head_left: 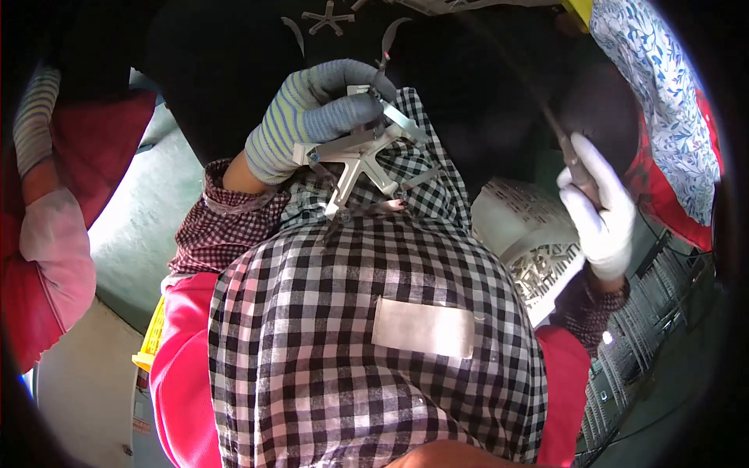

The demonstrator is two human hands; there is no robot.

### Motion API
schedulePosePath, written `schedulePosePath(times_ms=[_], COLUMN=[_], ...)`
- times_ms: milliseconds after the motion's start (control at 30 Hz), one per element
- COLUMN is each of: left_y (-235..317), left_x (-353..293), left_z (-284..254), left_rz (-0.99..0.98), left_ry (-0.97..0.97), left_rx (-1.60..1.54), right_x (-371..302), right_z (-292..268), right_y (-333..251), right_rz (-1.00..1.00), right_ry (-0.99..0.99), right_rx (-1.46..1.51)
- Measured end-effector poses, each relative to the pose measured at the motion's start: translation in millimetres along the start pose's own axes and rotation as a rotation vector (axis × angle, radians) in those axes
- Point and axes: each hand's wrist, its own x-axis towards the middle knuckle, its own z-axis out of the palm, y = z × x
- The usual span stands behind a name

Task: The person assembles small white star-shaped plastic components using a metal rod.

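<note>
My left hand (312, 117), in a grey glove with yellow and blue stripes, is closed on the upper end of a silver metal part with several arms (360, 160). The part is tilted above my checked apron (328, 296), and thin dark flat strips stick out beside its arms. On the right, my right hand (601, 207), in a white glove, grips the handle of a long thin tool (577, 164). Its slim shaft points up and left and fades into blur against the dark surface, so its tip cannot be made out. Tool and metal part are apart.
A similar star-shaped metal part (328, 17) lies on the dark surface at the far side. A white bin (558, 292) of small metal pieces stands at right, near stacked metal parts (624, 359). Another person's gloved arm (35, 132) is at left; someone in patterned cloth (651, 93) is at right.
</note>
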Motion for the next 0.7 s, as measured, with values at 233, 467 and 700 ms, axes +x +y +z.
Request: schedulePosePath(times_ms=[233, 467, 700], left_y=[-5.8, -11.2, -9.9], left_x=[-2.7, -5.2, -6.3], left_z=[1.6, -2.8, -3.5], left_rz=[-0.024, -0.002, -0.022], left_ry=[0.05, 0.037, 0.045], left_rx=[-0.063, -0.019, -0.01], right_x=[1.4, 12.6, 16.2], right_z=[-18.1, -10.0, -11.9], right_y=[-35.6, -44.4, -42.5], right_rz=[-0.197, -0.276, -0.211], right_ry=[-0.107, -0.136, -0.143], right_rx=[-0.419, -0.514, -0.51])
